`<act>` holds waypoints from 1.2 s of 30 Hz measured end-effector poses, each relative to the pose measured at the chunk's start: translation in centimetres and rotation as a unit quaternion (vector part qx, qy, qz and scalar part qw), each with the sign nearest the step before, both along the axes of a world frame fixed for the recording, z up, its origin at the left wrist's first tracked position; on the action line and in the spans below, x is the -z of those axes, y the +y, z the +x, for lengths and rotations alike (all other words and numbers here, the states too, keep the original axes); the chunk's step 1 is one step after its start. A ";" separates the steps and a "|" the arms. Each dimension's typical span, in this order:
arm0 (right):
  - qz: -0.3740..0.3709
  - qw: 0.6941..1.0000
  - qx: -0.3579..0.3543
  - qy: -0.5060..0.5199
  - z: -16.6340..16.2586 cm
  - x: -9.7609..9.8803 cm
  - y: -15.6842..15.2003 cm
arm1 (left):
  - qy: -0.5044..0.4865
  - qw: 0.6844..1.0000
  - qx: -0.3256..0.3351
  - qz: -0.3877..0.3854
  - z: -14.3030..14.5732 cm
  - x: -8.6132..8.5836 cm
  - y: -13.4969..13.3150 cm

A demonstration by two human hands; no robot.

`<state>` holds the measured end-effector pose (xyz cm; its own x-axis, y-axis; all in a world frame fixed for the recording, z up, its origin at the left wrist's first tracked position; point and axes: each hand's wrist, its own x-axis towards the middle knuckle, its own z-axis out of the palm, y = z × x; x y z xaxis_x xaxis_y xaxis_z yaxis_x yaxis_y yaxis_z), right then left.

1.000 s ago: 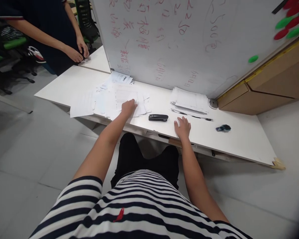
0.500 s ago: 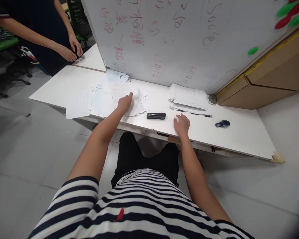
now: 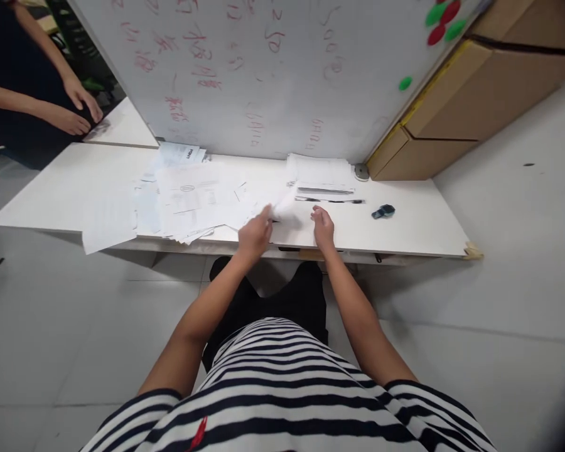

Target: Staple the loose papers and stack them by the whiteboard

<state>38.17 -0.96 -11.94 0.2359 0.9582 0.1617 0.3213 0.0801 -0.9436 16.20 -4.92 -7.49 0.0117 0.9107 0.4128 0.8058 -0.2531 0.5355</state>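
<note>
My left hand (image 3: 255, 236) is closed on the edge of a white sheet of paper (image 3: 285, 204), which is blurred and lifted at a tilt above the desk. Under that sheet the black stapler is almost wholly hidden. Just right of the sheet, my right hand (image 3: 324, 227) is held sideways over the desk, its fingers loosely curled and apart, with nothing in it. To the left lie spread loose papers (image 3: 188, 194), some printed. A thicker paper stack (image 3: 319, 169) rests against the whiteboard, with a thin black-and-white strip (image 3: 329, 200) in front of it.
A whiteboard (image 3: 245, 75) with red writing and round magnets stands along the desk's back. Cardboard boxes (image 3: 421, 154) are at the right. A dark watch-like object (image 3: 383, 211) lies on the white desk (image 3: 419, 232). At the far left, another person's hands (image 3: 75, 113) rest at a neighbouring table.
My left hand has moved right from the loose papers, bringing a sheet towards my right hand. My right hand has turned onto its side. The view has swung to the right.
</note>
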 end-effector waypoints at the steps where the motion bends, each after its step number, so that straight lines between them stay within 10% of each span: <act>1: -0.009 0.997 -0.003 0.073 0.0 -0.3 -1.0 | 0.033 0.999 0.030 -0.001 1.0 0.5 -0.3; 5: -0.075 0.960 -0.036 0.266 -0.2 -0.4 -6.0 | 0.125 0.984 0.125 0.016 4.2 2.8 -1.9; 11: -0.142 0.945 0.063 0.289 0.1 1.1 -11.2 | 0.165 0.956 0.243 0.021 6.4 4.6 -4.2; 26: -0.237 0.907 -0.039 0.347 0.2 3.3 -14.8 | 0.201 0.893 0.399 -0.050 7.8 4.6 -5.7; 36: -0.260 0.893 -0.003 0.367 -0.1 3.8 -14.9 | 0.192 0.921 0.254 -0.225 9.5 4.3 -7.1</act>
<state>38.09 -15.86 -15.74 0.0895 0.8601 -0.5022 -0.3987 -0.4311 -0.8094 25.67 -12.03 -11.76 0.5492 0.8259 -0.1281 0.7967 -0.4711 0.3785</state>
